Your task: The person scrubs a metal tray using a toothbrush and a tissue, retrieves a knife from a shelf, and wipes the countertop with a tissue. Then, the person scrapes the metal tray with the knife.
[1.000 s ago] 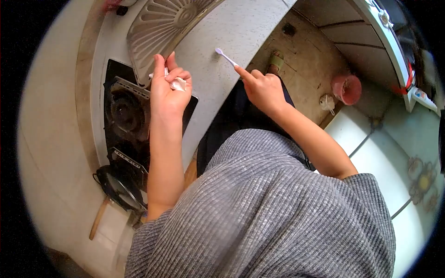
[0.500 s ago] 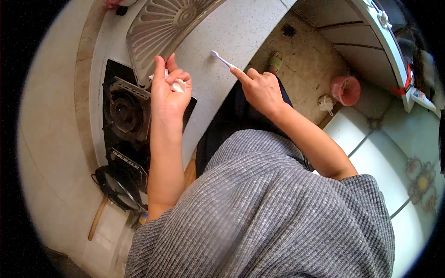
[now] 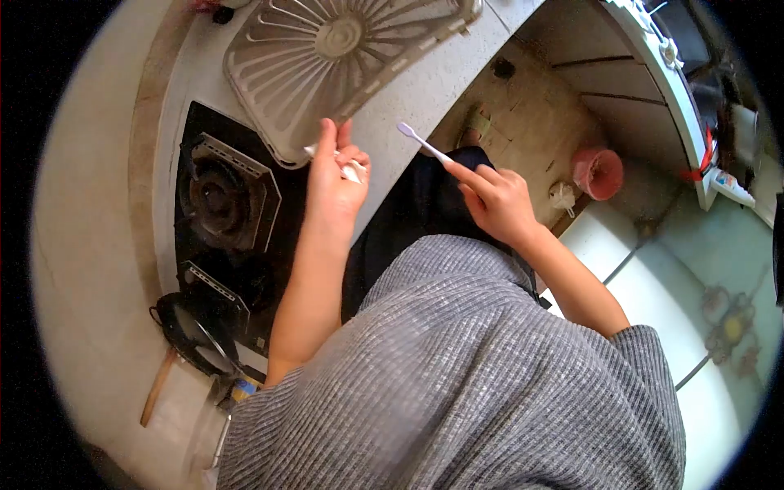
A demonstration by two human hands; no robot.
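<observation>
A grey metal range hood filter (image 3: 339,37), with slots fanning out from a round centre, is tilted above the counter at the top of the view. My left hand (image 3: 336,184) pinches its near edge between thumb and fingers. Tucked in the curled fingers of that hand is a crumpled white tissue (image 3: 353,171). My right hand (image 3: 502,200) is closed round the handle of a pale purple toothbrush (image 3: 426,145). The brush head points up and left, apart from the filter.
A black gas stove (image 3: 219,196) lies left of my left arm, with a black pan (image 3: 192,331) below it. The speckled counter (image 3: 416,82) runs up to the top. A pink bucket (image 3: 598,173) stands on the floor at right.
The filter has come lower and more of it shows. My left hand has shifted right and slightly down with it. My right hand and the toothbrush have moved right and down.
</observation>
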